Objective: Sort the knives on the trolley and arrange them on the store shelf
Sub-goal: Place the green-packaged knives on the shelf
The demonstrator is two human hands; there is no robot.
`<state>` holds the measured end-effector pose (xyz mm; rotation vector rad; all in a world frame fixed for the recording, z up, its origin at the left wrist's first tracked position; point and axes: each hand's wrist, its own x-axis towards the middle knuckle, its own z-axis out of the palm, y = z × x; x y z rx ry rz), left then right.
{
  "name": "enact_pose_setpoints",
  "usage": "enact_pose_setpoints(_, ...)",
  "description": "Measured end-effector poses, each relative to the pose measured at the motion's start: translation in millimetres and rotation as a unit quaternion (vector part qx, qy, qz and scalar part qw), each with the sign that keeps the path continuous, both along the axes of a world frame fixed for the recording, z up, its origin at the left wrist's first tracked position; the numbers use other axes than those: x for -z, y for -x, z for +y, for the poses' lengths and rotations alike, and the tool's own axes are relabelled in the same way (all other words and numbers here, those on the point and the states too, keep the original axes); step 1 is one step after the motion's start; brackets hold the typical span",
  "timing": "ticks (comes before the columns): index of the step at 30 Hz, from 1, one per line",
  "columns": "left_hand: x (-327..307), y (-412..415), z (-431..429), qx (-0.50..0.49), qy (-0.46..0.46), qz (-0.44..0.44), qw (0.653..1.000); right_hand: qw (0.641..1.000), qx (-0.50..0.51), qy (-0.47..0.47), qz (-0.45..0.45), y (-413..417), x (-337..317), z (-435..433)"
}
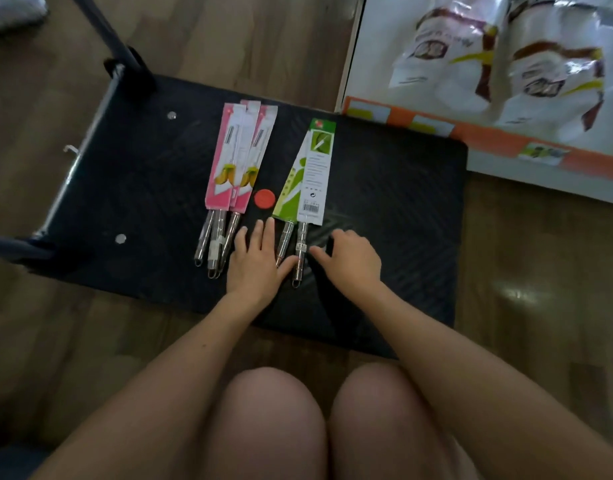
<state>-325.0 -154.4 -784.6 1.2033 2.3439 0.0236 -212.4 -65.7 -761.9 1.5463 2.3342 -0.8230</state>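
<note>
- Black trolley sat low on a wood floor, with its push bar at the left end.
- Pink-carded knives lay left of centre on the deck, stacked and overlapping, with the steel handles pointing toward the person. Looked like three, but the overlap made the count unsure.
- Round red sticker sat on the deck between the pink cards and the green ones.
- Left hand lay flat on the deck between the two groups, fingers straight and spread, gripping nothing. Its thumb touched the handle of the nearer green knife.
- Green-carded knives, two of them, lay side by side at centre with the cards fanned apart at the near end and the handles toward the person.
- Right hand rested on the deck just right of the green handles, fingers loosely bent, thumb tip close to the outer handle. It held nothing.
- Store shelf stood at the trolley's far right corner, with an orange front strip and white bags on it. No knives were on it.
- Both knees were at the bottom edge.
</note>
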Motion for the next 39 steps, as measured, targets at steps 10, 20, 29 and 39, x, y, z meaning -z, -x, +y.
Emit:
enact_pose_setpoints(10,22,-3,6,0.038,-0.02,0.064,0.997,0.999,0.004,-0.05,0.016,27,16,3)
enact_pose_setpoints(20,22,-5,9,-0.034,-0.098,-0.011,0.995,0.994,0.083,0.025,0.059,14,13,11)
enact_pose_setpoints(29,12,-4,15,-0.069,-0.135,0.03,0.988,0.981,0.146,0.068,0.11,-6,9,20)
enact_pose_setpoints(39,-69,-12,51,-0.097,-0.213,-0.001,0.972,0.961,0.192,0.077,0.182,-15,-64,33)
